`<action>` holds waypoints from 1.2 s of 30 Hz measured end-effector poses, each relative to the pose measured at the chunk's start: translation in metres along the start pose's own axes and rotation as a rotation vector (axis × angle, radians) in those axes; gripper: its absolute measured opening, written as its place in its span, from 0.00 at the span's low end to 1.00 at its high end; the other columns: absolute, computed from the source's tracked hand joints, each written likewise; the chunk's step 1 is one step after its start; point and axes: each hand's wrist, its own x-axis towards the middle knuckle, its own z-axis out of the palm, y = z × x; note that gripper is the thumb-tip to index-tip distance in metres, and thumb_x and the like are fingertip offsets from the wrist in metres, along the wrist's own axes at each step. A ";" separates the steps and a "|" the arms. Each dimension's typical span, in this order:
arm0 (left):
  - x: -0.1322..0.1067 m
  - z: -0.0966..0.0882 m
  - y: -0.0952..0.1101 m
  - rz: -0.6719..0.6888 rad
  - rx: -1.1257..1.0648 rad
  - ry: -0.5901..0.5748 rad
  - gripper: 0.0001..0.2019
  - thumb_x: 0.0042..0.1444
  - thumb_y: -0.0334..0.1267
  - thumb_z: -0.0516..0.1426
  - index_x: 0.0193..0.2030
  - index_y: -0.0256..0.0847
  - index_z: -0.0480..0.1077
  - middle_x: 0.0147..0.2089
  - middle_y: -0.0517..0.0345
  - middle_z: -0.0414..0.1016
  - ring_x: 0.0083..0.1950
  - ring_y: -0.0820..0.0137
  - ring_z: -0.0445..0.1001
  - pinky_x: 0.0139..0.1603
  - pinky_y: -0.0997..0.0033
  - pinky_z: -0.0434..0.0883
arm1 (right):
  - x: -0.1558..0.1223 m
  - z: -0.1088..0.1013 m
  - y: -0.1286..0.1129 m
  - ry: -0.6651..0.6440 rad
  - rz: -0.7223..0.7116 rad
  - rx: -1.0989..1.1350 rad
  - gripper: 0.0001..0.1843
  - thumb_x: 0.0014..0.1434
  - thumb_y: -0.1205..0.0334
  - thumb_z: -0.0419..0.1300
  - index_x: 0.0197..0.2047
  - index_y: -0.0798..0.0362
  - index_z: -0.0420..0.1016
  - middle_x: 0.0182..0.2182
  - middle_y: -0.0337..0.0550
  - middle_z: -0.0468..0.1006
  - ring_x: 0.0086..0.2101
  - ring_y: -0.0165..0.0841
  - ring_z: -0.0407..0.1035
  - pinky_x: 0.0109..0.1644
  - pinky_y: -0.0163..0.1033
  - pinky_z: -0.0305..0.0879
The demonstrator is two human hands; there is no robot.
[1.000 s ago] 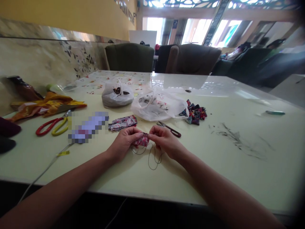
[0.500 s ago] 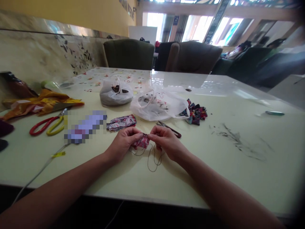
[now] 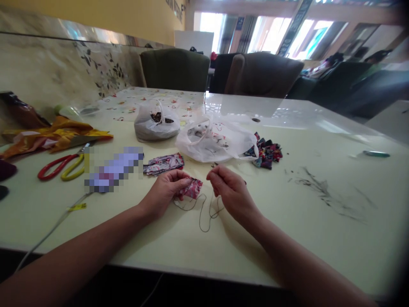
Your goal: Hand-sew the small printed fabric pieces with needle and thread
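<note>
Between the thumb and fingers of my left hand [image 3: 168,190] is a small pink-and-red patterned piece of cloth [image 3: 192,188]. My right hand [image 3: 228,187] is just to its right, apart from the cloth, with fingertips pinched together. A dark thread [image 3: 204,231] hangs in loops below both hands and runs up to the right fingers. Any needle there is too small to make out. Behind my right hand, small scissors [image 3: 214,165] are mostly hidden. A stack of patterned cloth pieces [image 3: 164,164] lies just beyond my left hand.
Red-and-yellow-handled scissors [image 3: 57,167] and a blurred-out object [image 3: 115,170] with a cable lie left. Farther back stand two white plastic bags [image 3: 156,130], beside bunched fabric pieces [image 3: 268,152]. Thread scraps [image 3: 319,187] and a green pen-like item [image 3: 376,154] lie right.
My right hand has drawn away from the cloth to the right, turning over the small scissors and covering most of them. My left hand still holds the cloth in place.
</note>
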 end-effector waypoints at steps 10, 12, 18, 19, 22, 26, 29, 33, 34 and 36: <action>-0.001 -0.001 -0.001 0.018 0.005 -0.010 0.11 0.46 0.38 0.68 0.33 0.38 0.73 0.30 0.60 0.75 0.27 0.76 0.70 0.28 0.76 0.64 | -0.005 0.000 -0.005 -0.087 -0.203 -0.364 0.08 0.67 0.63 0.51 0.42 0.52 0.71 0.26 0.38 0.71 0.28 0.31 0.63 0.35 0.36 0.56; -0.002 0.000 0.000 0.010 -0.007 -0.014 0.11 0.47 0.38 0.68 0.35 0.37 0.73 0.31 0.60 0.76 0.28 0.75 0.71 0.30 0.75 0.65 | -0.006 0.002 -0.006 -0.065 -0.212 -0.388 0.07 0.66 0.65 0.51 0.37 0.53 0.69 0.24 0.37 0.68 0.26 0.30 0.61 0.32 0.36 0.54; -0.003 0.001 0.001 0.001 -0.009 -0.060 0.11 0.49 0.39 0.68 0.37 0.37 0.74 0.33 0.57 0.78 0.32 0.73 0.75 0.31 0.75 0.66 | -0.004 0.003 -0.003 -0.011 -0.321 -0.388 0.06 0.60 0.70 0.60 0.31 0.54 0.75 0.32 0.41 0.70 0.34 0.31 0.66 0.38 0.35 0.59; -0.003 0.001 0.001 0.001 -0.012 -0.058 0.11 0.49 0.39 0.68 0.36 0.37 0.74 0.33 0.57 0.78 0.32 0.73 0.76 0.31 0.75 0.66 | -0.004 0.003 -0.003 -0.005 -0.316 -0.398 0.06 0.59 0.71 0.60 0.31 0.54 0.76 0.31 0.41 0.69 0.34 0.31 0.66 0.38 0.35 0.59; -0.003 0.000 0.000 0.003 -0.014 -0.046 0.11 0.48 0.38 0.68 0.35 0.37 0.74 0.32 0.58 0.78 0.32 0.73 0.75 0.31 0.76 0.66 | -0.004 0.003 -0.002 -0.013 -0.301 -0.408 0.07 0.59 0.72 0.60 0.30 0.54 0.76 0.29 0.39 0.69 0.32 0.29 0.65 0.35 0.35 0.58; -0.004 0.000 0.000 0.010 -0.006 -0.061 0.10 0.49 0.38 0.68 0.35 0.37 0.73 0.32 0.58 0.78 0.32 0.73 0.76 0.31 0.76 0.67 | -0.004 0.003 -0.001 -0.006 -0.303 -0.422 0.07 0.59 0.73 0.61 0.30 0.55 0.76 0.28 0.39 0.69 0.31 0.29 0.65 0.34 0.34 0.57; -0.004 0.001 0.000 0.016 -0.003 -0.070 0.10 0.50 0.39 0.67 0.35 0.37 0.73 0.32 0.57 0.78 0.32 0.73 0.76 0.30 0.76 0.67 | -0.003 0.003 -0.001 -0.015 -0.298 -0.427 0.07 0.59 0.73 0.61 0.29 0.55 0.76 0.28 0.39 0.70 0.30 0.28 0.65 0.34 0.34 0.57; -0.005 0.001 0.001 0.030 0.008 -0.076 0.10 0.50 0.39 0.67 0.35 0.37 0.73 0.32 0.57 0.78 0.33 0.72 0.76 0.30 0.77 0.66 | -0.002 0.003 -0.001 -0.010 -0.288 -0.410 0.05 0.58 0.72 0.60 0.33 0.56 0.76 0.27 0.38 0.69 0.29 0.28 0.63 0.33 0.34 0.57; -0.005 0.002 0.001 0.039 0.015 -0.080 0.10 0.50 0.40 0.67 0.35 0.37 0.73 0.32 0.57 0.78 0.33 0.72 0.76 0.30 0.76 0.66 | -0.002 0.003 -0.002 -0.011 -0.272 -0.394 0.05 0.59 0.71 0.60 0.36 0.56 0.77 0.26 0.37 0.68 0.28 0.28 0.62 0.33 0.34 0.57; -0.005 0.001 0.002 0.063 0.036 -0.087 0.10 0.51 0.40 0.67 0.35 0.37 0.74 0.32 0.57 0.79 0.34 0.72 0.77 0.31 0.76 0.67 | -0.002 0.003 -0.002 -0.036 -0.213 -0.341 0.09 0.59 0.70 0.59 0.43 0.55 0.77 0.24 0.35 0.67 0.27 0.28 0.61 0.33 0.35 0.57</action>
